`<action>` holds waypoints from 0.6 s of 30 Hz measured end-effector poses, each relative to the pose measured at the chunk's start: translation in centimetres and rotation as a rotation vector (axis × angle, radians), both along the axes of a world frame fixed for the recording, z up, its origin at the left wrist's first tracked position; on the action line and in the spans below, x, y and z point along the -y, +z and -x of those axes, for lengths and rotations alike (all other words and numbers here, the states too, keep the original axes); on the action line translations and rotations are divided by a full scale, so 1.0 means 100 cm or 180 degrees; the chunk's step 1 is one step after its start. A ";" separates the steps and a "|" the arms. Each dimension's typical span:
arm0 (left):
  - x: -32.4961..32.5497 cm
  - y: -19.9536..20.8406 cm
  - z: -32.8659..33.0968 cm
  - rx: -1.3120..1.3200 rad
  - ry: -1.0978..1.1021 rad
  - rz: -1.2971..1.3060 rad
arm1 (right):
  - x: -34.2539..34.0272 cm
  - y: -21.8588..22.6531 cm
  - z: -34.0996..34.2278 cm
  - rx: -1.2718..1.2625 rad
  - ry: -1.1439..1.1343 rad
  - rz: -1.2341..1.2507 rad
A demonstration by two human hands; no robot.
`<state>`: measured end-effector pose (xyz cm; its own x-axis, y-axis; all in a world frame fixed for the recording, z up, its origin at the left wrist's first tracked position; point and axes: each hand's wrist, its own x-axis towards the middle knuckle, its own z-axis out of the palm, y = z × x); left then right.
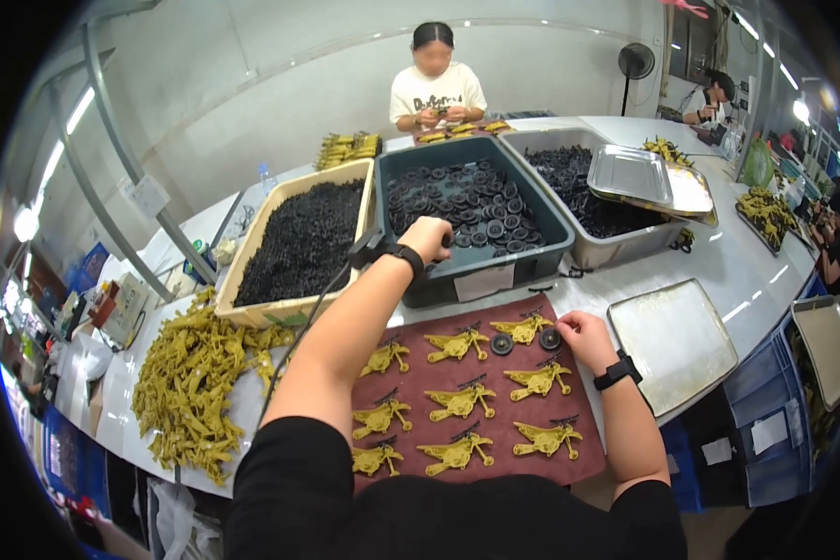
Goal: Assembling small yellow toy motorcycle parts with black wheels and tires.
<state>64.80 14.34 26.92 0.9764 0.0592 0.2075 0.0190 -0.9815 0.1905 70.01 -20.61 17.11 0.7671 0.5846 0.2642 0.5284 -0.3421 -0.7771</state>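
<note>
My left hand reaches over the near edge of a dark green bin that holds many small black wheels. Its fingers are curled closed, and a dark bit shows at the fingertips, too hidden to name. On the maroon mat, my right hand pinches a black wheel against the end of a yellow toy motorcycle body. Another black wheel sits at the other end of that body. Several more yellow bodies with black bars lie in rows, without wheels.
A heap of yellow parts lies left of the mat. Beside the green bin stand a cream bin of small black parts and a grey bin topped with metal trays. A flat tray lies right. Across the table sits a person.
</note>
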 end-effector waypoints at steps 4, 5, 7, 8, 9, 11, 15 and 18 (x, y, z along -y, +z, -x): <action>0.014 0.020 -0.001 0.1706 -0.0079 0.0305 | -0.002 0.004 0.002 -0.0094 -0.0079 -0.0009; -0.013 -0.009 0.002 0.0872 -0.0197 -0.0197 | -0.006 0.008 0.005 -0.0087 -0.0004 -0.0019; -0.007 -0.009 0.003 -0.0059 -0.0140 -0.0504 | 0.004 0.003 -0.002 -0.0099 -0.0057 -0.0058; -0.005 -0.007 0.004 0.0789 0.0063 0.0007 | 0.004 -0.002 -0.001 -0.0058 -0.0086 0.0011; 0.004 0.003 0.008 0.1640 0.0158 0.0622 | 0.002 -0.005 -0.001 -0.0018 -0.0116 0.0080; -0.003 -0.002 0.008 0.0345 -0.0305 -0.0073 | 0.001 0.000 -0.004 0.0005 -0.0043 0.0052; -0.010 -0.002 0.011 0.0716 0.0257 0.0132 | -0.001 -0.005 -0.004 -0.0012 -0.0065 -0.0137; -0.010 0.006 0.019 0.0260 0.0133 0.0512 | 0.004 -0.008 -0.007 0.0038 -0.0081 -0.0021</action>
